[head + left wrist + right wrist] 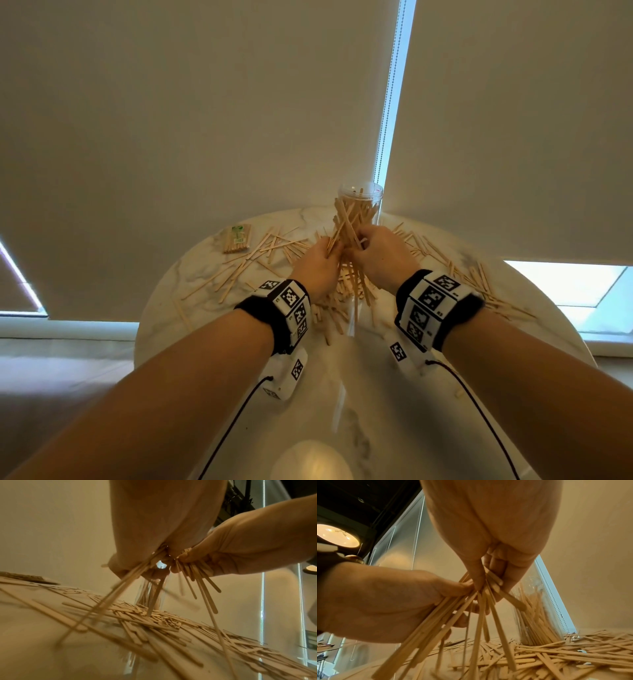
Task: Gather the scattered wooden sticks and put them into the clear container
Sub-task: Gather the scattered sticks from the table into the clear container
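My left hand [317, 262] and right hand [380, 253] both clench one splayed bundle of sticks [349, 240]; light, stiff, slippery, so I squeeze mid-length.

I see a round marble table [164, 294] w/ a wrapped packet of sticks [237, 238] at its far left edge. Behind it, cream roller blinds [205, 120] w/ a bead chain [388, 102] in the gap. A ceiling lamp [337, 536] glows overhead.
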Demonstrator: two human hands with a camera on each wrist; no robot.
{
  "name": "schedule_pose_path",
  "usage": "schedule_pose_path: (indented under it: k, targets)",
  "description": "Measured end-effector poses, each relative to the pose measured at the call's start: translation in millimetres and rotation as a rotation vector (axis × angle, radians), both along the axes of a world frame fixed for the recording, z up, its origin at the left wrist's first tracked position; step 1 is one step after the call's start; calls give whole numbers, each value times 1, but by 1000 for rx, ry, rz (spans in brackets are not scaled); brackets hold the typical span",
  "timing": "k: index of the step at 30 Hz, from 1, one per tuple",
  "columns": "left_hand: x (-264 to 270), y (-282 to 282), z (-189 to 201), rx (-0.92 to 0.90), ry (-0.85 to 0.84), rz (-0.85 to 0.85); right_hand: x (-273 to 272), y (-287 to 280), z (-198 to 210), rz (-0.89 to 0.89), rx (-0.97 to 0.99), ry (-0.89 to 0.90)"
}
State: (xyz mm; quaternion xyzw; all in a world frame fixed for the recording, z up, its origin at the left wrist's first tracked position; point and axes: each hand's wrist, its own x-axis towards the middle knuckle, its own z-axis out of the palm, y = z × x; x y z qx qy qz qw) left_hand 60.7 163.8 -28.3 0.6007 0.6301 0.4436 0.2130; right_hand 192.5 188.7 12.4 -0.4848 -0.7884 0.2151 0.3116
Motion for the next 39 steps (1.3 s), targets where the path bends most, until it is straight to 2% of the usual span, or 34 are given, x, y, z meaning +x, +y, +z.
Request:
schedule_pose_path:
  k: [4,9,11,14,16,20,22,25,27,31,35,36,39]
  targets:
    - [-2,6,-1,40,-108,42,-5,-6,0,-3,9,40]
    - [0,6,-6,21,-425,5,-6,-7,-2,26,31,89]
    - [4,4,-3,22,-476,5,-7,-10,-6,16,61,90]
    - [7,0,1,10,-501,-10,-7,-12,-10,7,96,87]
    - [3,2,-1,17,-449,1,-8,-12,-11,50,49,47]
    - [-2,4,1,16,-313,102,-15,-12,-12,122,29,-203]
    - [-4,4,4,50,-291,143,-14,-16,-9,110,26,-129]
    - [-16,7,4,120,-459,153,-5,-16,-6,43,6,122]
    - [-22,9,4,153,-589,151,1,-14,-4,25,-28,87]
    - [-13,1,13,119,-717,-29,2,-12,-4,118,-123,-193]
    - [4,-8,19,42,-792,-198,-5,-7,-6,279,-86,-358]
    - [5,-10,21,29,-825,-226,-4,-4,-7,283,-91,-341]
    - [1,-12,25,-15,-950,-284,4,1,-15,271,-140,-141]
